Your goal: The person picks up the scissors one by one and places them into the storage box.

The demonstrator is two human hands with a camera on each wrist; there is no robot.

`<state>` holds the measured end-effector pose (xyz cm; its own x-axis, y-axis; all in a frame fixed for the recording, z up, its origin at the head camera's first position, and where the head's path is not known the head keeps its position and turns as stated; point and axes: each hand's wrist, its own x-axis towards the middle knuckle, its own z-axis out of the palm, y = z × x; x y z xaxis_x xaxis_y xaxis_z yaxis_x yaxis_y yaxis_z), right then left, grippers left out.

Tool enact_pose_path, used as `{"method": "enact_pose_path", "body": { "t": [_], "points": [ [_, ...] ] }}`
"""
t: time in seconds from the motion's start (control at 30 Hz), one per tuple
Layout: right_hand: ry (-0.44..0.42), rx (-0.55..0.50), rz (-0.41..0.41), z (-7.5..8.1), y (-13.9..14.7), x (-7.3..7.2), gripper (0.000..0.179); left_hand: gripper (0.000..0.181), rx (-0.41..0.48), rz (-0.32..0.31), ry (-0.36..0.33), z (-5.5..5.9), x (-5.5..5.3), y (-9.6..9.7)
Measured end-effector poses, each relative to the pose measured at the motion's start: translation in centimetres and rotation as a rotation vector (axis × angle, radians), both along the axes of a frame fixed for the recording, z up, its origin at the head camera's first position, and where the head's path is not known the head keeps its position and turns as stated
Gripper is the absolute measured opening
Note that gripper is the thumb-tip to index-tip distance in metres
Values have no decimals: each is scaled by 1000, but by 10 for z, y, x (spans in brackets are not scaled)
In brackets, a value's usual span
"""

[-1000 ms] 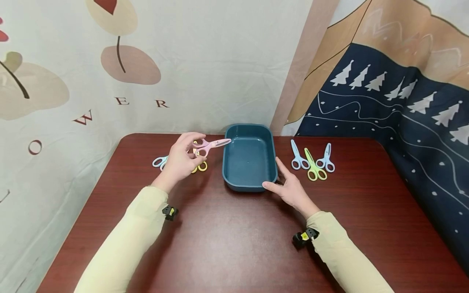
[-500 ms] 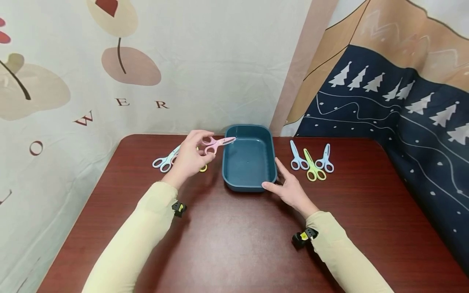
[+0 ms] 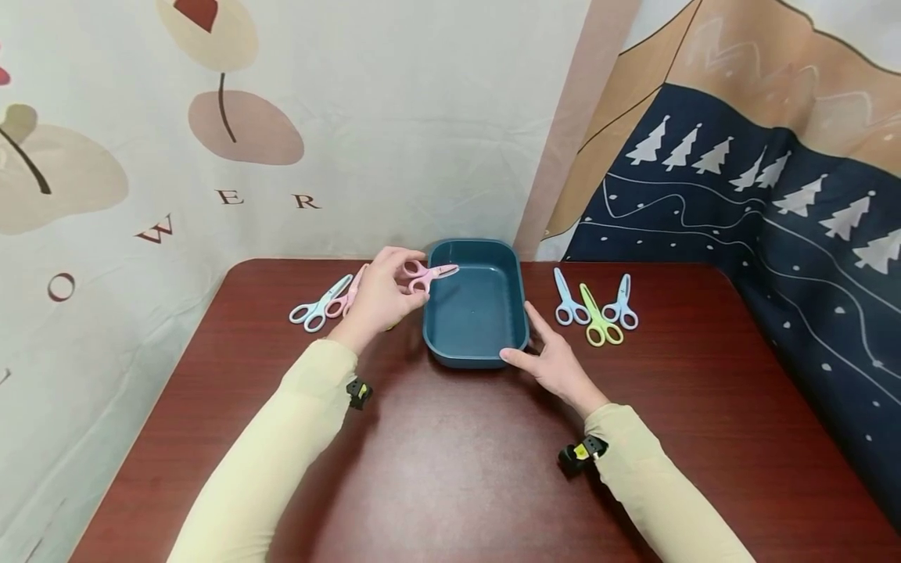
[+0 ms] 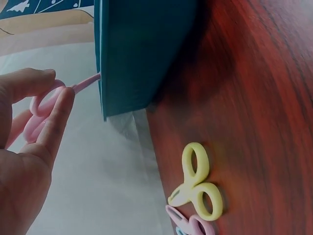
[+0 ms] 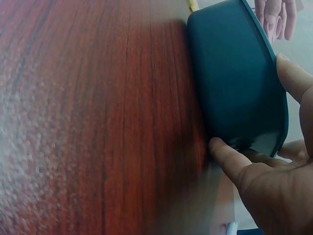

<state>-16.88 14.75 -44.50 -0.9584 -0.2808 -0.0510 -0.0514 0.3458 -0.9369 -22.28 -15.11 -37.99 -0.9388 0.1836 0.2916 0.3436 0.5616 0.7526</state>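
My left hand [image 3: 380,297] pinches a pair of pink scissors [image 3: 442,271] by the finger loops. Their blades point right and reach over the left rim of a dark blue plastic bin [image 3: 439,358]. In the left wrist view, the scissors' loops [image 4: 45,105] sit between thumb and fingers, and the bin's wall [image 4: 142,58] hides the blade tips. My right hand [image 3: 559,367] holds the bin's near right corner, thumb on the front rim and fingers along the right side. The right wrist view shows this hand [image 5: 274,181] spread around the corner. Inside, the bin looks bare.
Left of the bin lie light blue scissors [image 3: 320,303], another pink pair [image 3: 348,295] and yellow scissors [image 4: 193,186], mostly hidden by my hand in the head view. Right of it lie blue [image 3: 568,301], green [image 3: 600,320] and light blue scissors [image 3: 622,305]. A fabric backdrop [image 3: 394,156] stands behind the table [image 3: 436,469].
My left hand has moved right with the pink scissors, bringing the blades farther over the bin. More of the scissors left of it show. The right hand keeps its hold on the corner.
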Motion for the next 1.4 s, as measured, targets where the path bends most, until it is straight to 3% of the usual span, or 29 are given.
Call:
{"method": "enact_pose_path", "body": {
  "t": [0.73,1.4],
  "points": [
    [6,-12,6,-1,-1,0,96,63,-179,24,-137,6,-18,30],
    [-5,4,21,0,1,0,96,59,-192,128,-239,-2,-27,52]
  ]
}}
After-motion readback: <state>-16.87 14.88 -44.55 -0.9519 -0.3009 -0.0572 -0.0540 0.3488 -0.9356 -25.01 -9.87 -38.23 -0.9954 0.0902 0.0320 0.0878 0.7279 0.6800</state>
